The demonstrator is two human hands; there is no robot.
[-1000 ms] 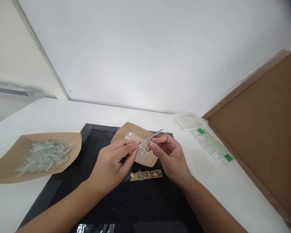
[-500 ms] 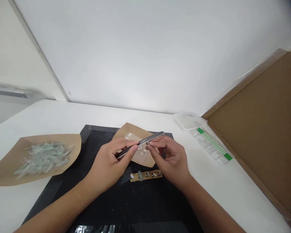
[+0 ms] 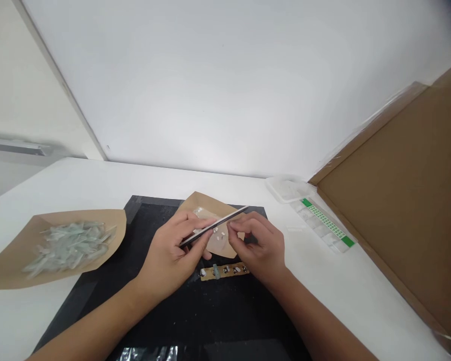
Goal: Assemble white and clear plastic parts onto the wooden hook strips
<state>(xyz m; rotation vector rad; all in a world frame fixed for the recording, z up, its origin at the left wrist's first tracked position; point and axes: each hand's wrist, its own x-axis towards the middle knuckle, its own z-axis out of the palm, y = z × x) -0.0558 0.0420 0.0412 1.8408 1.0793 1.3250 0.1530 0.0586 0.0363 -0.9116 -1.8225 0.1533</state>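
My left hand (image 3: 173, 248) grips a slim nail file (image 3: 225, 219), dark with a pale edge, between thumb and fingers; it slants up to the right. Close by its upper part, my right hand (image 3: 261, 245) is closed in a pinch, and whatever lies at the fingertips is too small to make out. Beneath the hands is a brown paper sheet (image 3: 199, 199) bearing small white bits. Nearer me, a narrow tan strip (image 3: 208, 274) carries several small shiny pieces, with a greenish translucent piece (image 3: 216, 272) standing across it.
At left, a curled brown paper (image 3: 116, 220) holds a heap of translucent slivers (image 3: 73, 245). A black mat (image 3: 173, 311) covers the white table's middle. On the right are a white tray (image 3: 285, 190), a clear case (image 3: 326, 225) with a green label, and a large cardboard box (image 3: 406, 200).
The nail file has rolled in my left hand, showing its narrow edge instead of its flat face. My right hand's fingertips have shifted slightly and curled more.
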